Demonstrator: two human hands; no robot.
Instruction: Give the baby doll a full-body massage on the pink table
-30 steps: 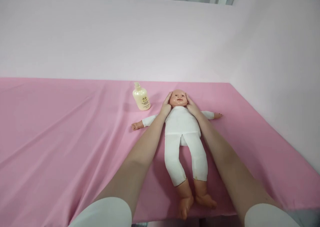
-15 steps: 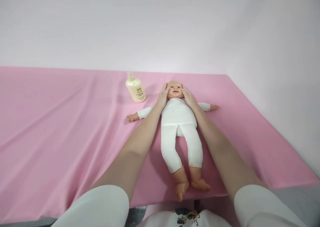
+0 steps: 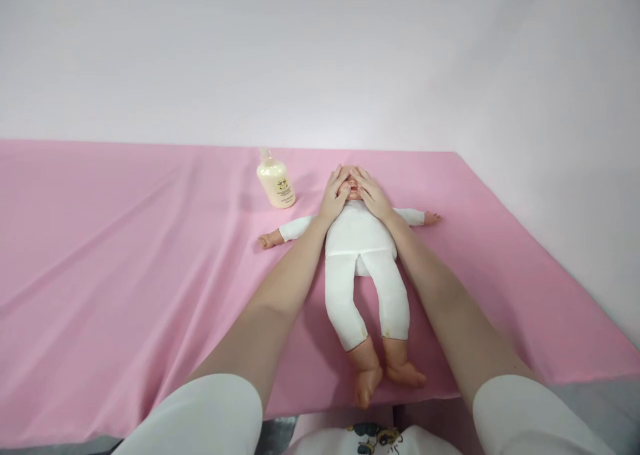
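Note:
A baby doll with a white cloth body lies on its back, its feet toward me and its arms spread out. My left hand rests with outstretched fingers on the left side of the doll's face. On the opposite cheek and brow lies my right hand, fingers also extended. Between them, the nose and mouth still show, while the eyes are covered. Neither hand grasps anything.
A pump bottle of pale yellow liquid stands left of the doll's head. Pink cloth with folds on the left covers the table. Behind it rises a pale wall.
Both hands have slid inward from the sides of the doll's head onto its face, covering the eyes. The view has shifted slightly; the bottle and doll's body keep their places.

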